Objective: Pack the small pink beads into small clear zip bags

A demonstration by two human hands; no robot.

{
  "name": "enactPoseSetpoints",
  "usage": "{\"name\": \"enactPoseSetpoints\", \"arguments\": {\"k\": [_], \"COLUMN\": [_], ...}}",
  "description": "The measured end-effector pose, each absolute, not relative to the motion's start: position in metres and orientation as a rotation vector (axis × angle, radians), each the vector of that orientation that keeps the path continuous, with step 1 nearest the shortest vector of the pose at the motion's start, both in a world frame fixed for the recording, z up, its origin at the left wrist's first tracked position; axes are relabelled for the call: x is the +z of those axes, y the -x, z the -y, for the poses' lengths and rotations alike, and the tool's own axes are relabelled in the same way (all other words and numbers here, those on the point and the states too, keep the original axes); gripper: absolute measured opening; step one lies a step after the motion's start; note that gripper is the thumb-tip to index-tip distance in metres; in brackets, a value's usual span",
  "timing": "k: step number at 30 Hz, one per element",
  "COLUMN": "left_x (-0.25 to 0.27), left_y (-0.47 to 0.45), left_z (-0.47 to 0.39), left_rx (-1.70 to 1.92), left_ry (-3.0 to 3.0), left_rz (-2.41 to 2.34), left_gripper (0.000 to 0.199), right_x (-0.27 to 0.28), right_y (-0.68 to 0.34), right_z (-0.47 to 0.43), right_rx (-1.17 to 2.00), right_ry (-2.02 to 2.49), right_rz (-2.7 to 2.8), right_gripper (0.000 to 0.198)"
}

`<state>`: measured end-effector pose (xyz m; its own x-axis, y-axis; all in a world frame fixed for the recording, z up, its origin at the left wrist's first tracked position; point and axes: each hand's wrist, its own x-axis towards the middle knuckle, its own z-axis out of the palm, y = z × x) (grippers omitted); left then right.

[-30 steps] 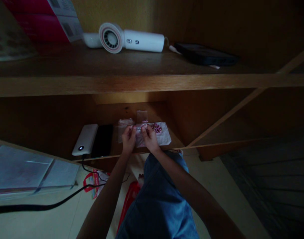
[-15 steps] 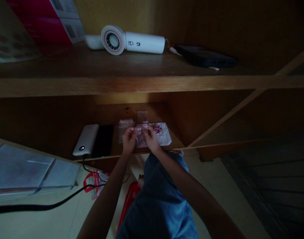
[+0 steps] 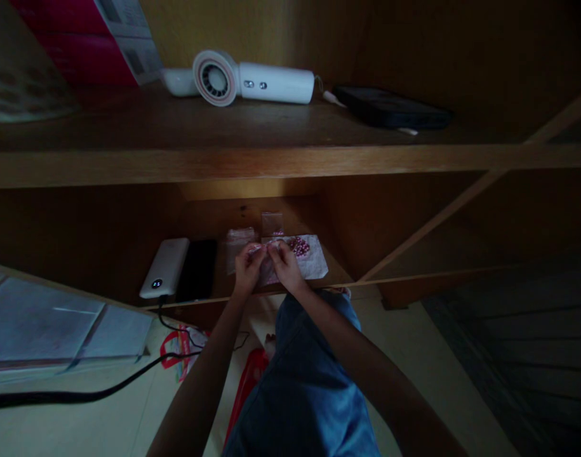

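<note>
Pinching clear plastic point(image 3: 255, 248), hands point(image 3: 247, 270) point(image 3: 286, 266) closer together

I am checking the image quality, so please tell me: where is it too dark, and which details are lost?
Head view: dim overall, with near-black shadow in the top right corner; head view: the white fan stays clearly readable; head view: around the fingers, the clear plastic blends together, its edges hard to trace.

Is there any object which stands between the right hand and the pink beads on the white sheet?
Nothing visible stands between the right hand and the pink beads: they lie beside it, uncovered, on the white sheet. However, that hand is occupied, pinching clear plastic together with the left hand.
</note>
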<state>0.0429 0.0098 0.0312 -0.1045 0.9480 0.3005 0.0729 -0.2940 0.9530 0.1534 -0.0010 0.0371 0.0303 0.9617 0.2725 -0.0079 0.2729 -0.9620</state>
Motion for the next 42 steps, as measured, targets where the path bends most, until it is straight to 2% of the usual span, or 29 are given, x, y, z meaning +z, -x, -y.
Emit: {"name": "enactPoseSetpoints", "arguments": {"k": [16, 42], "left_x": [0.031, 0.035], "left_y": [-0.044, -0.044], "left_z": [-0.009, -0.006], "left_rx": [1.458, 1.389], "left_ry": [-1.469, -1.555], "left_rz": [-1.141, -1.315], "left_gripper": [0.018, 0.039], "right_x": [0.041, 0.042], "right_y": [-0.155, -0.165], "right_z": [0.005, -0.002], "right_rx": [0.883, 0.835], "right_ry": [1.120, 1.159], "right_rz": [1.404, 1.161], "right_gripper": [0.027, 0.028]}}
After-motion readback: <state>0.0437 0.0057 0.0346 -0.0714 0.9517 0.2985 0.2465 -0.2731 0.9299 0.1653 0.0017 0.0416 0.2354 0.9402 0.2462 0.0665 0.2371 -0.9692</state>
